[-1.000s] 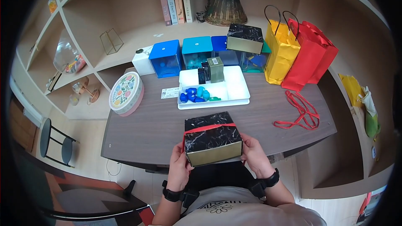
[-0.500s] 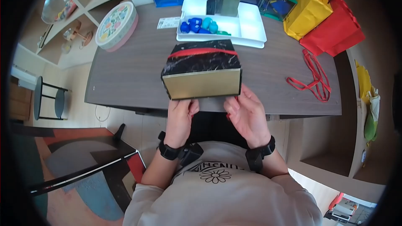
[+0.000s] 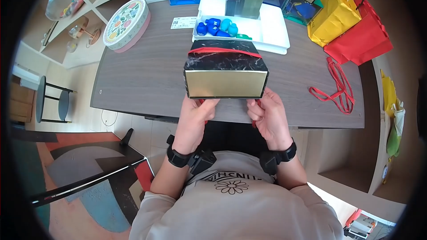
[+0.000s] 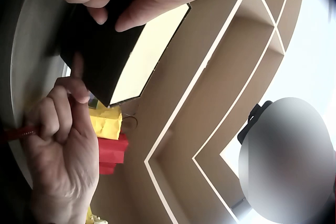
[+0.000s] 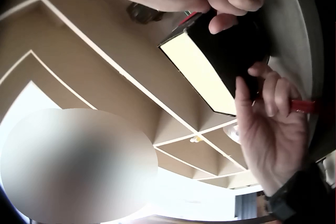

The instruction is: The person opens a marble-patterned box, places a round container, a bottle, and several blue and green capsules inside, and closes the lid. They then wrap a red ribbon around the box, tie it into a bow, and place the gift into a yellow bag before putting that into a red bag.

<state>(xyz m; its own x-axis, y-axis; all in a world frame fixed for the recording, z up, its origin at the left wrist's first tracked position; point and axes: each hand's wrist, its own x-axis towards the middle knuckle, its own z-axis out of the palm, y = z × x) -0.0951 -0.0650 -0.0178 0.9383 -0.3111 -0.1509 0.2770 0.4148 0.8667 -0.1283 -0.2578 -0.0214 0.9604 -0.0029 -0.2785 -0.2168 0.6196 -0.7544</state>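
Observation:
A black marbled box with a gold side is held up over the table's front edge, a red ribbon across its top. Under its left part is my left hand, its curled fingers gripping ribbon, as the right wrist view shows of the left hand and red ribbon. My right hand is beneath the right part; in the left wrist view the right hand grips another ribbon length. Fingers of both hands touch the box's dark underside.
Behind the box, a white tray holds blue and teal pieces and small boxes. A round floral box stands at left. At right are yellow and red bags and a loose red ribbon on the table.
Since a second ago the box has tilted, showing more of its gold side, and both hands have moved from its sides to beneath it. The head view has tipped downward.

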